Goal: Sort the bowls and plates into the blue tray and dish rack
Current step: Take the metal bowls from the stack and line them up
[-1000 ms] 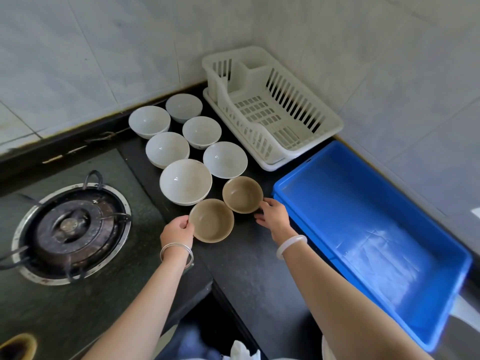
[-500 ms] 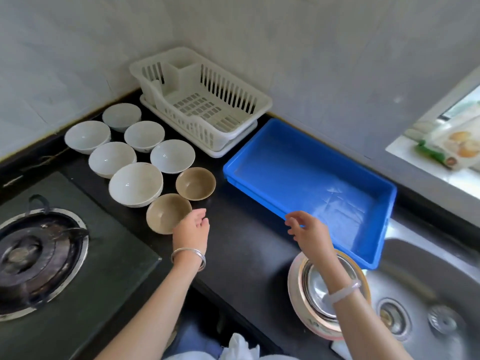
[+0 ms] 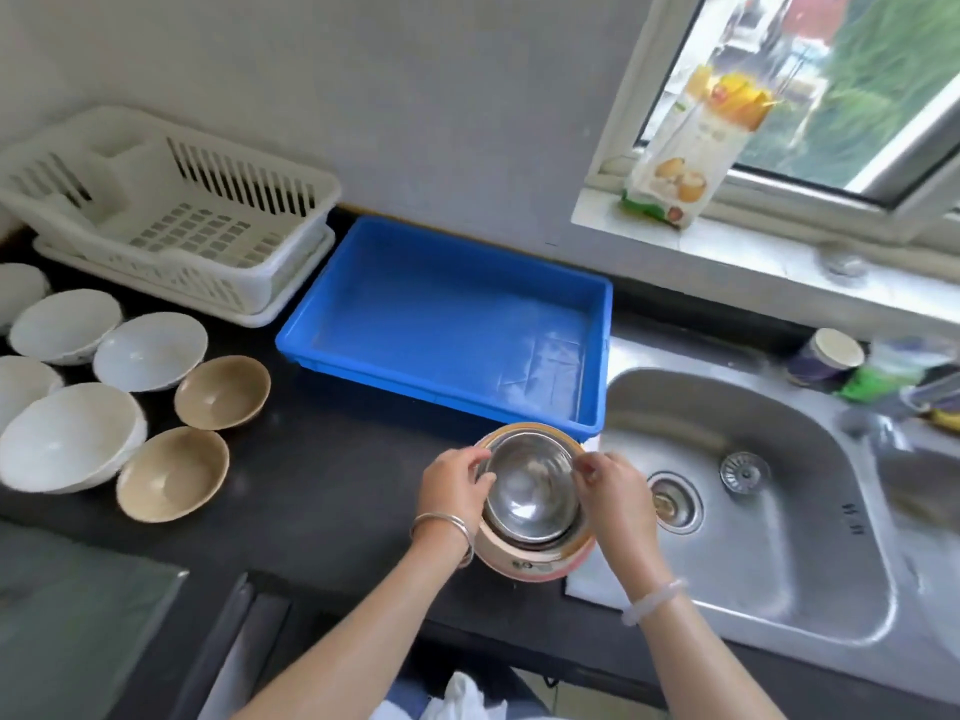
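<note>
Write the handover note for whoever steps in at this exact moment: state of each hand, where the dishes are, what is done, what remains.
Left hand and right hand: both grip the rim of the steel bowl, nested in a pink-rimmed stack beside the sink.
White bowls and two tan bowls sit unsorted on the counter, left.
Blue tray and dish rack: both empty.
Done: nothing sorted yet.
Left: everything.

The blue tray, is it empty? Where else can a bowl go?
Yes, the blue tray is bare, and so is the dish rack. Dark counter lies free between the tan bowls and the hands. The far left is crowded with white bowls.
</note>
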`<state>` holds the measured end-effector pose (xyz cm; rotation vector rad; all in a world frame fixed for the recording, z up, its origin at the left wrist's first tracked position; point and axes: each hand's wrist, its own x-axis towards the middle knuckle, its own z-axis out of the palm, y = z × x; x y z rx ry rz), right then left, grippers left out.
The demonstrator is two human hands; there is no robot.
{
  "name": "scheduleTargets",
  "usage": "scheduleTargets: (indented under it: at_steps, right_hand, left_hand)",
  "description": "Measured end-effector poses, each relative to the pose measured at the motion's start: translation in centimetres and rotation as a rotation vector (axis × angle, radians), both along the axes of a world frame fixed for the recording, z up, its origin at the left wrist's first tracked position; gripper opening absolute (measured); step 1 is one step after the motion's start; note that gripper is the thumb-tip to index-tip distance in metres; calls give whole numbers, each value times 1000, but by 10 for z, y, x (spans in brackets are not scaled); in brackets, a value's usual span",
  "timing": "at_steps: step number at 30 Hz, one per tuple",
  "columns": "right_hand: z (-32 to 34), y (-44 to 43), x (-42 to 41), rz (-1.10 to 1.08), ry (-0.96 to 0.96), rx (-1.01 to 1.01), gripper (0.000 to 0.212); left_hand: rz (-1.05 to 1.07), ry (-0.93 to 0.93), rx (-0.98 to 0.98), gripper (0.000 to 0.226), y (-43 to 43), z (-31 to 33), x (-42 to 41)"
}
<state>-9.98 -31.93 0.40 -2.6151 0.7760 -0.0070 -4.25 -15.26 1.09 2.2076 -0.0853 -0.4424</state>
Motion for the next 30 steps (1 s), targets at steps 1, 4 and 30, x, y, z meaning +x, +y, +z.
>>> scheduleTargets:
  at_steps: [1, 4, 30]
  right_hand:
    - [-1, 1, 0, -4, 13, -7, 17]
    - [-3, 3, 3, -29, 28, 21, 16]
    - [15, -40, -27, -342, -197, 599, 15]
  left_hand:
    - [-13, -18, 25, 31, -3, -1, -1]
    - [-20, -40, 82, 33, -7, -3, -3]
    - [-7, 139, 90, 11, -22, 1, 9]
